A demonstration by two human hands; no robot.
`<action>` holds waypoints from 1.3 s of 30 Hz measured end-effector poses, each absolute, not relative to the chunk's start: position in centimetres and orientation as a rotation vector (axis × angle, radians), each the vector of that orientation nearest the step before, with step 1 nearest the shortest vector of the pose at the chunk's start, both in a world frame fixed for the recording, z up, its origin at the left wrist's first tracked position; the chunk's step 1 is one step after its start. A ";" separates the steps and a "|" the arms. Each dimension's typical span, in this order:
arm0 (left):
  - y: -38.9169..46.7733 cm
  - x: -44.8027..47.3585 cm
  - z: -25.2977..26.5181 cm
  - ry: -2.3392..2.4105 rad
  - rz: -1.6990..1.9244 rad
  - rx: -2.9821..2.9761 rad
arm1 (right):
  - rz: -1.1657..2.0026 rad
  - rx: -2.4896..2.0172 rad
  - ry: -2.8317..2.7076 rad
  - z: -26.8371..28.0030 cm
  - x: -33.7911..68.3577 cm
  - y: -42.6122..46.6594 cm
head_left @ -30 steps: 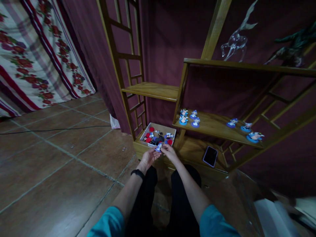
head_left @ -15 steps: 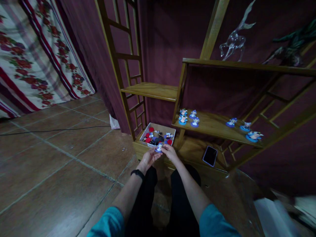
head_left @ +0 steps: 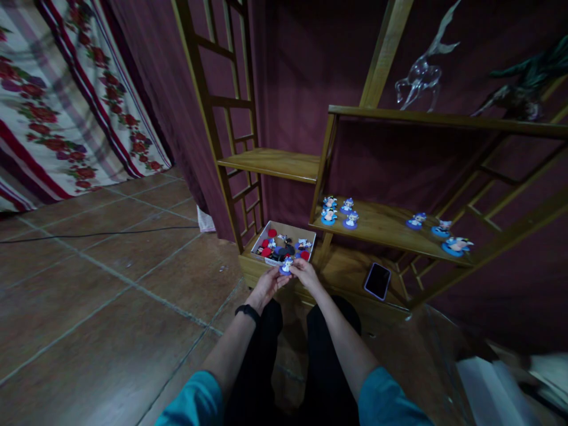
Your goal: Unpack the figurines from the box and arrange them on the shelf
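Between my two hands is a small white-and-purple figurine on a round purple base, held upright. My left hand has its fingers closed on the base from the left and below. From the right, the fingertips of my right hand pinch the same figurine. Just beyond my hands stands an open box with red, black and purple round bases and small figurines jumbled in it. Similar figurines stand in a cluster on the left of the shelf, and several more are at its right end.
A phone or tablet lies on the low board at the right. A clear glass deer ornament and a dark green sculpture stand on the upper shelf. A black cable runs over the tiled floor at left.
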State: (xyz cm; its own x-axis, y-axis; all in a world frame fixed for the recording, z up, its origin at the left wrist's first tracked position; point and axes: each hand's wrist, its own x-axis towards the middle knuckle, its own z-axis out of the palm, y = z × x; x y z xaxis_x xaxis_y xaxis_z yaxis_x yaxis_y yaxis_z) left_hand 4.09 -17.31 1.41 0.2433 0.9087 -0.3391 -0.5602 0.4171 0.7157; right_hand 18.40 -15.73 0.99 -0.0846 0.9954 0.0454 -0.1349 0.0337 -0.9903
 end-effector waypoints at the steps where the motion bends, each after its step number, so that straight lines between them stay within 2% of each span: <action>1: -17.3 4.1 1.3 0.821 1.064 0.506 | 1.308 -1.046 -1.192 1.0 18.4 -15.7; 23: -17.7 4.1 1.8 0.839 1.073 0.583 | 1.185 -1.226 -1.196 0.2 18.8 -15.3; 39: -17.5 4.0 1.6 0.870 1.096 0.580 | 1.220 -1.209 -1.194 0.5 18.7 -15.6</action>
State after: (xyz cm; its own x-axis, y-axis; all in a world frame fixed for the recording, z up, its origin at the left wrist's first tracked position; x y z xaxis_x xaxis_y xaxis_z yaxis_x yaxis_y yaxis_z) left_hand 4.04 -17.54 1.61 0.1946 0.9299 -0.3120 -0.5151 0.3676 0.7743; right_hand 18.74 -15.63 0.48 0.0026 0.9999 -0.0099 -0.0122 -0.0099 -0.9999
